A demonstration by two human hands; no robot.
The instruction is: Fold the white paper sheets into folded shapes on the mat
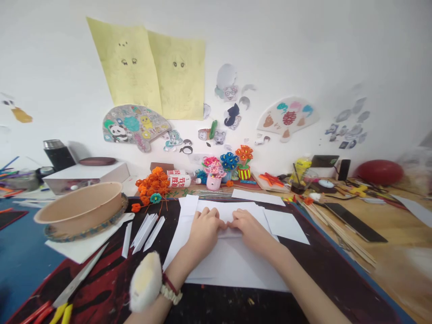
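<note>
My left hand and my right hand meet over a stack of white sheets in front of me. Fingers bent and thumbs close together, both hands pinch the near edge of a piece of white paper; part of it is hidden under them. A pale square of paper lies right of my right hand. Left of the stack are several narrow folded paper strips. A fluffy white pincushion-like ball sits at my left wrist, beside a red band and a cream scrunchie.
Scissors with red handles and a yellow-handled tool lie at front left. A beige basin stands behind them. Orange pipe-cleaner flowers and small flower pots line the back. Wooden sticks and a black bar lie right.
</note>
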